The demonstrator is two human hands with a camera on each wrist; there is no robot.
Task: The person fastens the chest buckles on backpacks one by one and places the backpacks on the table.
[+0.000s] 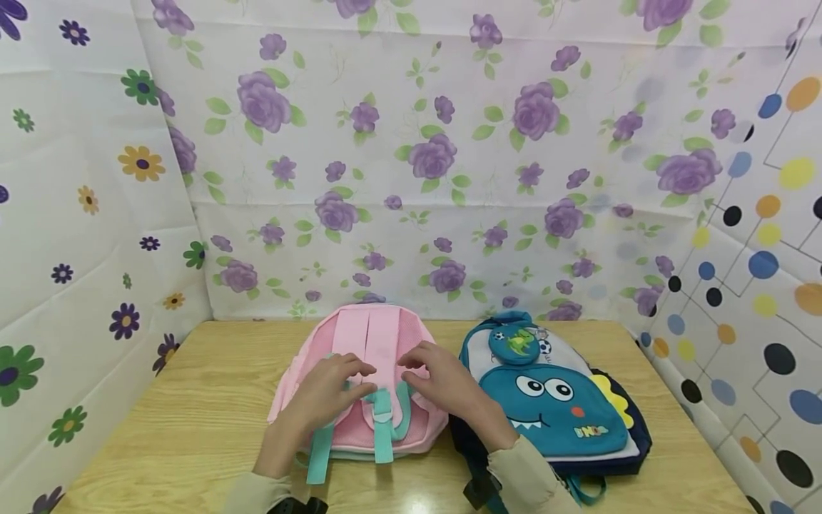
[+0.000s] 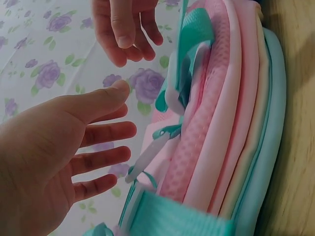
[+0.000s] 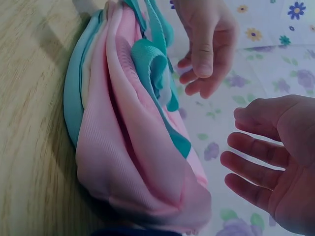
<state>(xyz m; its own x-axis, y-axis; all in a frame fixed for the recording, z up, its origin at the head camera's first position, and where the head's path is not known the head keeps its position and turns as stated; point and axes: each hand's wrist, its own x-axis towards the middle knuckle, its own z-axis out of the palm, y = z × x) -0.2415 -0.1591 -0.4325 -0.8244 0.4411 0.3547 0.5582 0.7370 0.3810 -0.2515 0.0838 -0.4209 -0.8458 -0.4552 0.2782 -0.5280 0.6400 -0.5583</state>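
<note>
A pink backpack (image 1: 411, 328) lies on the table with its strap side up. Its wide pink shoulder straps run down the middle, and teal webbing straps (image 1: 383, 442) with a buckle hang over the near edge. Above its left half is my left hand (image 1: 324, 389), fingers spread and loosely bent, holding nothing. My right hand (image 1: 443, 378) hovers over the right half in the same way, palm turned toward the left one. Both wrist views show a gap between each hand and the backpack (image 2: 199, 147), whose teal rim lies against the table.
Right of the pink bag lies a blue and white dinosaur backpack (image 1: 552, 421) with a round teal pouch (image 1: 514, 345) near its top; my right forearm passes over its left side. The wooden table (image 1: 193, 400) meets flowered cloth walls (image 1: 398, 235) at the back and sides.
</note>
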